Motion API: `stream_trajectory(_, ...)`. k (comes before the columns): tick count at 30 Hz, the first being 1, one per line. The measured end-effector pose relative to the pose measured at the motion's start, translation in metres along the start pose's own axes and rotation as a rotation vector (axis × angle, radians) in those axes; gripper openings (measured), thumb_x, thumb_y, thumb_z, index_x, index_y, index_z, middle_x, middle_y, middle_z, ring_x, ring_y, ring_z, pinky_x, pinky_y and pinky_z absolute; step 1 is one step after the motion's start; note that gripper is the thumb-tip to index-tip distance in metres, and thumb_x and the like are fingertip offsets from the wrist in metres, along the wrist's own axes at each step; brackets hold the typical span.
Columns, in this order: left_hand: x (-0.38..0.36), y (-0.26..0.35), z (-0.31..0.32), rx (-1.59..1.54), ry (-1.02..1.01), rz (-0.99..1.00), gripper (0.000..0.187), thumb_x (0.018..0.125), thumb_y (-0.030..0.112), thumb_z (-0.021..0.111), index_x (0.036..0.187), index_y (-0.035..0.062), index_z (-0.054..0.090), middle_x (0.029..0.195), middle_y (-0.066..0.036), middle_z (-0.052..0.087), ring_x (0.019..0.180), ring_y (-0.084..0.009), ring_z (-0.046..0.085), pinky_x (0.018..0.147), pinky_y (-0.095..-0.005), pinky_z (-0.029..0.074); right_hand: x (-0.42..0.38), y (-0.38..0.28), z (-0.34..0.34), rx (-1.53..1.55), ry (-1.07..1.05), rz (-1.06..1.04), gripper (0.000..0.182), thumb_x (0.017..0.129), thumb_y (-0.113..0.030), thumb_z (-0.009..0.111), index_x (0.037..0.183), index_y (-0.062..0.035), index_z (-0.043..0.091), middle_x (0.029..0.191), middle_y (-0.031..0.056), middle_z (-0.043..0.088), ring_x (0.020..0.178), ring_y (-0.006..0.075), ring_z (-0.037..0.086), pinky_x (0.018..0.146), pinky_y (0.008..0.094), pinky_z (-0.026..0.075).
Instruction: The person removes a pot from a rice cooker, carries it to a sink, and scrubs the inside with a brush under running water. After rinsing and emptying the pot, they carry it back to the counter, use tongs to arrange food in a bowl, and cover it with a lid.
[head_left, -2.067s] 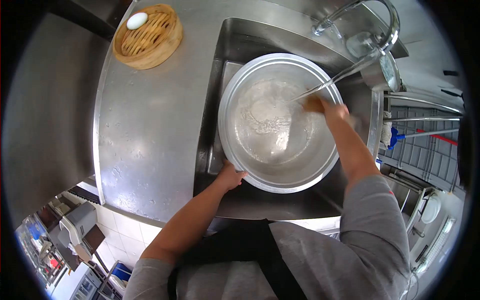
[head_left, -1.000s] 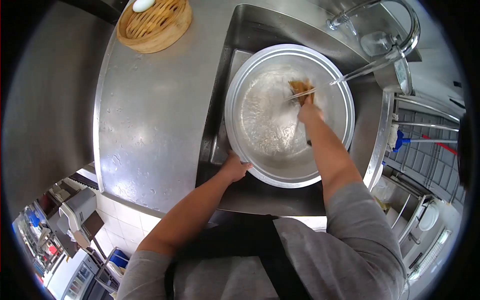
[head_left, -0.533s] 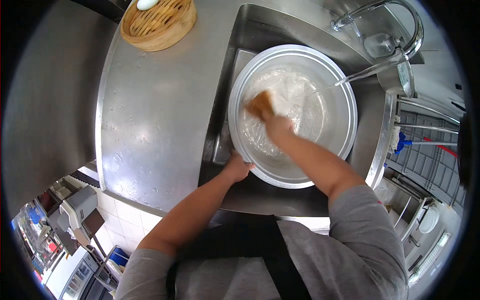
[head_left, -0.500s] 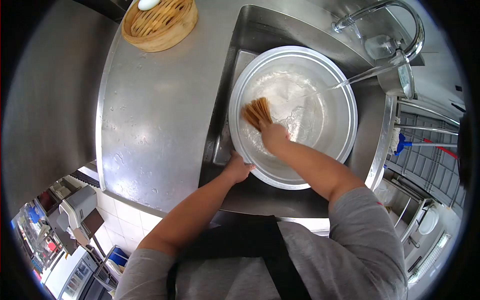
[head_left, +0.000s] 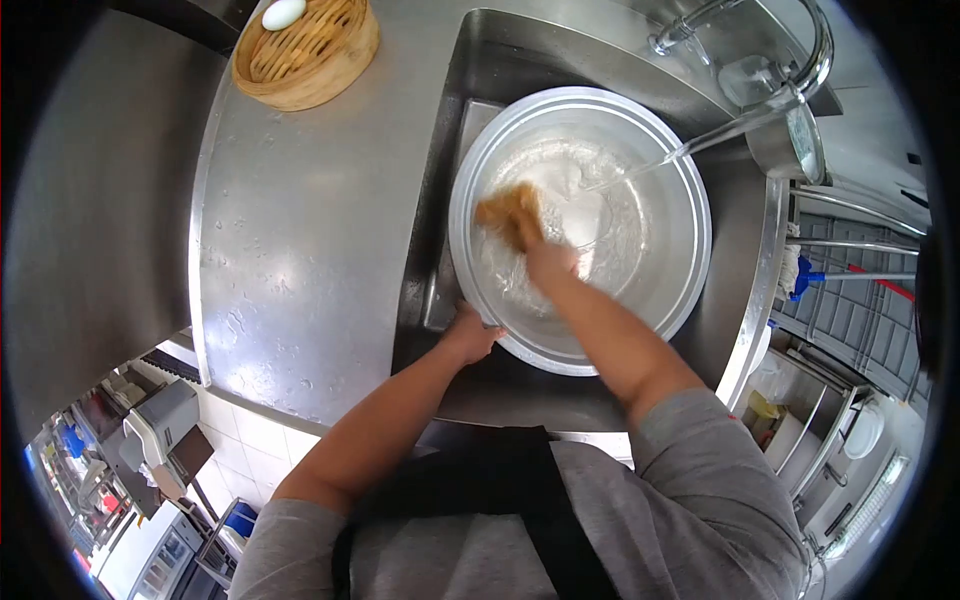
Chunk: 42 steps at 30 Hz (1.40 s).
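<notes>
A large round metal basin (head_left: 683, 290) sits in the steel sink, with water moving over its bottom. My left hand (head_left: 470, 335) grips the basin's rim at the near left, thumb over the edge. Inside the basin, my right hand (head_left: 550, 266) is closed around a brown bristle whisk brush (head_left: 512, 214), whose bristles are blurred by motion against the left inner side. A stream of water runs from the curved tap (head_left: 822, 62) into the basin from the upper right.
The steel sink (head_left: 420, 340) surrounds the basin. On the steel counter (head_left: 300, 230) to the left are water drops, and a bamboo steamer (head_left: 330, 85) with a white egg-shaped object (head_left: 284, 14) stands at the back. A metal pot (head_left: 785, 150) hangs near the tap; a wire rack (head_left: 850, 300) is at the right.
The brush has shifted slightly left and up in the basin and is now blurred. My left hand stays on the rim. The whole view has shifted a little.
</notes>
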<state>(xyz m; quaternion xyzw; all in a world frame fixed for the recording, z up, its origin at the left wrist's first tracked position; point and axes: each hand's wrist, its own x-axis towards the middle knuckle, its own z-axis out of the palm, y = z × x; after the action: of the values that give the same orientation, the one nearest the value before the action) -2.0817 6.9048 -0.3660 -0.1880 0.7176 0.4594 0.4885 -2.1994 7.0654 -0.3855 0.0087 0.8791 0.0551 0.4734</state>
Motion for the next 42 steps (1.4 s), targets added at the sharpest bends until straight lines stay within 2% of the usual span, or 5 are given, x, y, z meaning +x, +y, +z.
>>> stream_trajectory(5,-0.019,0.020,-0.005,-0.074,-0.001,-0.036,0.091,0.085,0.019,0.072,0.129,-0.0240,0.006,0.100,-0.026,0.061,0.067,-0.0229,0.065,0.061,-0.0334,0.055,0.044,0.109,-0.031,0.132,0.096,0.361,0.050,0.087,-0.013,0.060,0.135,-0.0123,0.047,0.114,0.0134,0.068,0.098,0.0301,0.068,0.066,0.0482,0.057)
stream_trajectory(13,-0.007,0.012,-0.003,-0.020,0.031,0.020,0.075,0.086,0.016,0.071,0.122,-0.0212,0.016,0.097,-0.027,0.062,0.070,-0.0228,0.066,0.062,-0.0332,0.055,-0.051,0.073,0.033,-0.041,-0.134,0.041,0.080,0.090,-0.016,0.054,0.155,-0.0191,0.007,0.125,0.0180,0.061,0.105,0.0353,0.065,0.071,0.0513,0.056)
stream_trajectory(29,-0.009,0.009,-0.003,-0.116,-0.073,-0.054,0.098,0.088,0.018,0.069,0.138,-0.0170,-0.008,0.112,-0.021,0.059,0.072,-0.0147,0.063,0.057,-0.0259,0.051,0.060,0.055,-0.051,-0.002,0.057,0.119,0.058,0.088,-0.017,0.059,0.143,-0.0190,0.042,0.114,0.0145,0.068,0.099,0.0320,0.068,0.069,0.0476,0.057)
stream_trajectory(36,0.009,-0.016,0.015,-0.040,0.055,0.029,0.091,0.087,0.014,0.069,0.134,-0.0213,0.000,0.119,-0.025,0.055,0.083,-0.0202,0.065,0.065,-0.0264,0.056,0.007,0.185,0.035,-0.482,-0.684,-0.112,0.043,0.070,-0.035,0.071,0.106,-0.0107,0.073,0.111,0.0130,0.068,0.095,0.0294,0.066,0.085,0.0406,0.051)
stream_trajectory(42,-0.008,0.008,0.003,-0.089,0.055,0.037,0.083,0.085,0.018,0.073,0.123,-0.0227,0.012,0.088,-0.022,0.063,0.066,-0.0222,0.064,0.063,-0.0330,0.053,-0.018,0.025,0.011,0.684,-0.733,-0.351,0.025,0.078,-0.033,0.067,0.093,-0.0127,0.066,0.086,0.0090,0.063,0.080,0.0200,0.061,0.071,0.0394,0.050)
